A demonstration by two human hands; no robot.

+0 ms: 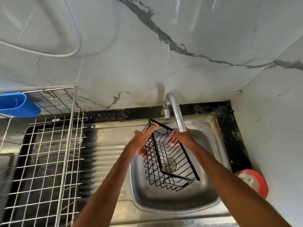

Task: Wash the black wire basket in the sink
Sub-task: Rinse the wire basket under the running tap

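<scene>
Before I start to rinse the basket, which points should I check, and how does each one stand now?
1. Basket over sink: ok, held tilted above the basin.
2. Left hand holds basket: ok, it grips the left side.
3. Right hand grip: cannot tell; its fingers touch the wires under the tap.
4. Water running: not ok, no stream seen.
5. Drain free: ok, nothing seen on it.
</scene>
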